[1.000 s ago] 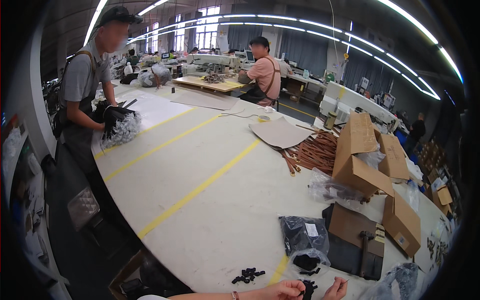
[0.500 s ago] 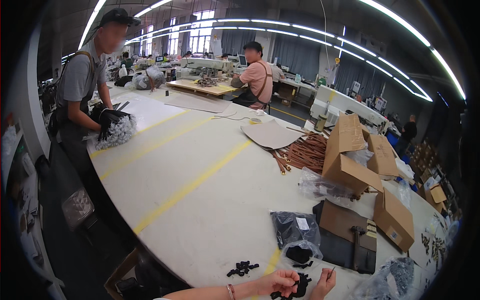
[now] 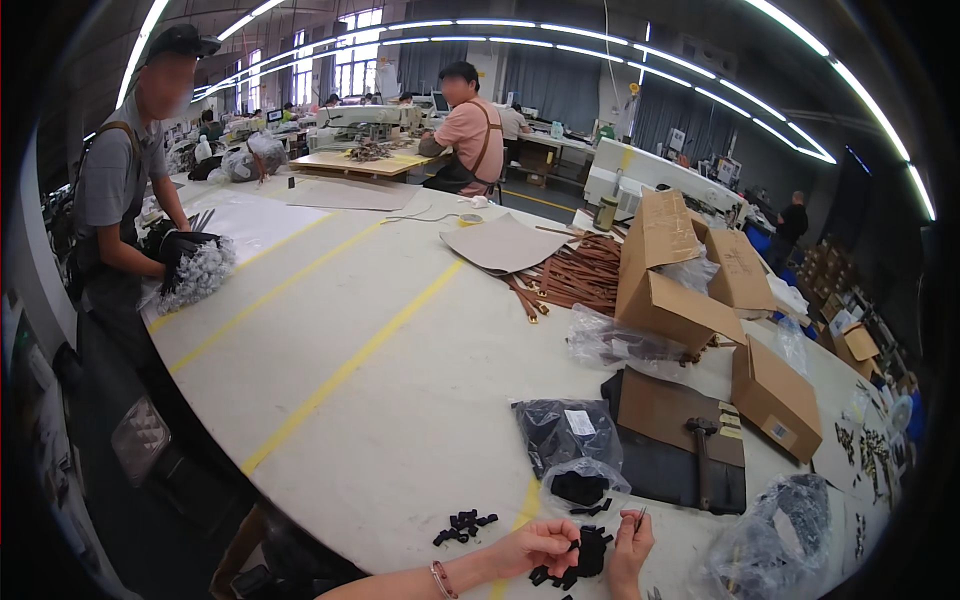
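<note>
My left hand (image 3: 540, 548), a bracelet on its wrist, is closed with its fingertips pinching a small black piece (image 3: 574, 545). My right hand (image 3: 630, 552) grips a small pointed metal tool (image 3: 640, 519), perhaps tweezers or snips; only the tip sticks out of the fingers. A loose pile of small black pieces (image 3: 592, 556) lies between and under the hands. Another small group of black pieces (image 3: 464, 527) rests to the left of them. Just beyond my hands sits an opened clear bag (image 3: 580, 487) with black pieces inside.
Past the clear bag lies a dark packed bag (image 3: 560, 430). A hammer (image 3: 702, 455) rests on a brown-and-black board (image 3: 650, 410). Cardboard boxes (image 3: 775, 400), brown buckled straps (image 3: 590, 270) and a plastic bag (image 3: 770, 535) cover the right side. At far left a person (image 3: 125, 190) handles black strips (image 3: 185, 255).
The whole view has shifted, so the table and boxes appear farther left and slightly higher. My hands stay over the pile, left pinching, right holding the tool.
</note>
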Demonstrator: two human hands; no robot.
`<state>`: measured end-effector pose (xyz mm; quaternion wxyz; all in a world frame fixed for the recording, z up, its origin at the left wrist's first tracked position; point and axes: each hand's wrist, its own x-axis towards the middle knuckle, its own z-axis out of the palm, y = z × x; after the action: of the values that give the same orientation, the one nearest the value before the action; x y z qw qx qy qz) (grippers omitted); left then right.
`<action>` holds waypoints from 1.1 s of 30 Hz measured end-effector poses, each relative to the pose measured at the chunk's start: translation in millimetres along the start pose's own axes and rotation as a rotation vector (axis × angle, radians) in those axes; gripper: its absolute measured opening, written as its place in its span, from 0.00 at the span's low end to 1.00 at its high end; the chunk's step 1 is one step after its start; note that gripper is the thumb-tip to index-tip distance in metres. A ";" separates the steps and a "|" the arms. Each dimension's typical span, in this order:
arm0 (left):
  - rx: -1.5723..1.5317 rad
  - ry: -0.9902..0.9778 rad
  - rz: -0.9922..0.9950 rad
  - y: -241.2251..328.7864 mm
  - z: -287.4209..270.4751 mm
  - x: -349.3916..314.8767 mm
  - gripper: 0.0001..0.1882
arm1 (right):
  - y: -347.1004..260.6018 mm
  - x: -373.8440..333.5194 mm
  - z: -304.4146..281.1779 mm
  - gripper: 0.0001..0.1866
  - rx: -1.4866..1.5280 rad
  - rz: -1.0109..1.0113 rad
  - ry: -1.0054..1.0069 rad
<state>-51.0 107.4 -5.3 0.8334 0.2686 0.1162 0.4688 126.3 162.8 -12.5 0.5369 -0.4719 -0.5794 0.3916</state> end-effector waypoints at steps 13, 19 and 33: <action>0.082 0.076 -0.002 3.4 2.7 -1.7 0.07 | -5.2 -3.6 1.3 0.09 -0.248 -0.113 -0.084; 0.100 0.112 -0.002 3.4 4.1 -3.0 0.08 | -4.5 -7.1 0.1 0.07 -0.325 -0.145 -0.037; -0.098 0.334 0.297 16.0 1.3 2.2 0.07 | -61.0 1.0 42.1 0.06 0.086 0.095 -0.502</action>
<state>-60.8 115.5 4.7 0.7364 0.1608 0.1890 0.6295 76.8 150.9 41.4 0.3767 -0.3634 -0.6546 0.5454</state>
